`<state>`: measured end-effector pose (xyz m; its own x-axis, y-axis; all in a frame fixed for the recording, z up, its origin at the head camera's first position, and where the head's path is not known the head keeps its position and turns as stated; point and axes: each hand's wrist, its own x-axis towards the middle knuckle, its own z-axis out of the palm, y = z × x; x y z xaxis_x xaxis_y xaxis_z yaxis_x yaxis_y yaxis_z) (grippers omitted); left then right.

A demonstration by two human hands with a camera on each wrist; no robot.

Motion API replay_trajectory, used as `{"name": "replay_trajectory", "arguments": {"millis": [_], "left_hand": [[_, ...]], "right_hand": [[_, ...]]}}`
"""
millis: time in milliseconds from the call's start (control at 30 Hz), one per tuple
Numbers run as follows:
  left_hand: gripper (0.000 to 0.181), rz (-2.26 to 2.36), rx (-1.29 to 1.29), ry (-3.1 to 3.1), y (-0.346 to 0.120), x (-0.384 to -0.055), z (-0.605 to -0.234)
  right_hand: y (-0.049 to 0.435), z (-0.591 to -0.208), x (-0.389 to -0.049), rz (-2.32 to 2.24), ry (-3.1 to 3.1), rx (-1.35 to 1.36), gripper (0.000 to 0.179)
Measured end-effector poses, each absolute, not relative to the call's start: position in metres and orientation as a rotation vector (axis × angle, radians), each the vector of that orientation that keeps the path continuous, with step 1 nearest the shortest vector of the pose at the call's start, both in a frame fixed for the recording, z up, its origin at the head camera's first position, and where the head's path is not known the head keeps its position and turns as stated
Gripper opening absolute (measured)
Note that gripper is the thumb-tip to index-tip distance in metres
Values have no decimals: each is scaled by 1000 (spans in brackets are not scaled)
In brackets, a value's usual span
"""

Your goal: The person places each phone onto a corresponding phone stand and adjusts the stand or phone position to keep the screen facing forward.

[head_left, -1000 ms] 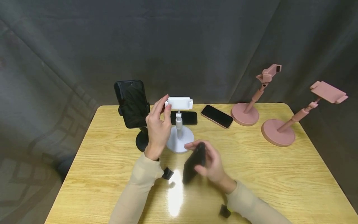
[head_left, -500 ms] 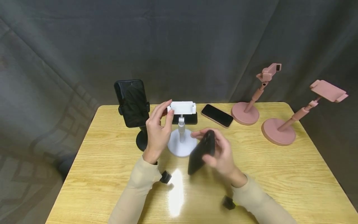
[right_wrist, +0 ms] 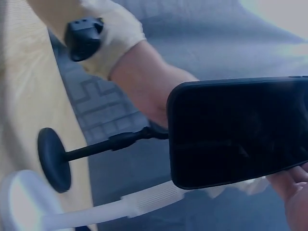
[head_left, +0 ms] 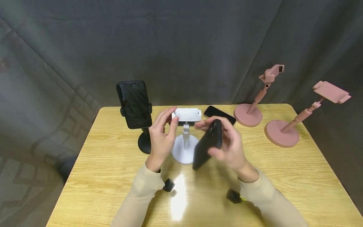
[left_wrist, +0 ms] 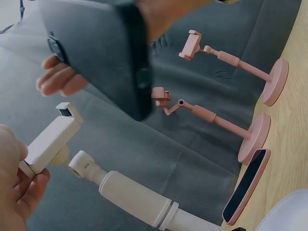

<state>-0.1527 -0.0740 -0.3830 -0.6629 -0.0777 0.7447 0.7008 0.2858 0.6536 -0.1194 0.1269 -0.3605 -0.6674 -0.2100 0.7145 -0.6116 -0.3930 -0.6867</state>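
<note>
The left stand (head_left: 144, 142) is on the tabletop (head_left: 93, 176), toward its back left corner, with a phone (head_left: 134, 105) in it. To its right is the middle stand (head_left: 186, 135), with the left hand (head_left: 162, 137) at the left end of its top. The right hand (head_left: 232, 148) has another phone (head_left: 207, 143) up on the right side. Behind the middle stand lies a partly hidden phone (head_left: 181, 124). Right of that, a flat phone (head_left: 221, 115) lies near the back edge. Next comes the back right stand (head_left: 256, 102). The last stand (head_left: 302, 116) is in front of that one, near the right edge.
</note>
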Motion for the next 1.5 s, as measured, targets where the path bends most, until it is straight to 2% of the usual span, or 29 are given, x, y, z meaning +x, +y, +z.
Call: {"name": "replay_trajectory", "arguments": {"millis": [400, 533, 867, 1133, 1367, 1500], "left_hand": [[31, -1456, -563, -1851, -75, -153, -384], [31, -1458, -572, -1849, -76, -153, -384], [29, -1453, -581, -1858, -77, -153, -384], [30, -1456, -589, -1864, -78, -154, -384], [31, -1413, -598, -1896, -80, -154, -383], [30, -1361, -612, -1903, -81, -155, -383]], "right_hand": [[120, -307, -135, 2040, -1846, 1025, 83], [116, -298, -142, 2048, -1915, 1000, 81], [109, -291, -158, 2078, -1995, 926, 72], [105, -288, -162, 2092, -2012, 865, 86], [100, -291, -163, 2022, -2049, 743, 85], [96, -294, -162, 1955, -2063, 644, 91]]}}
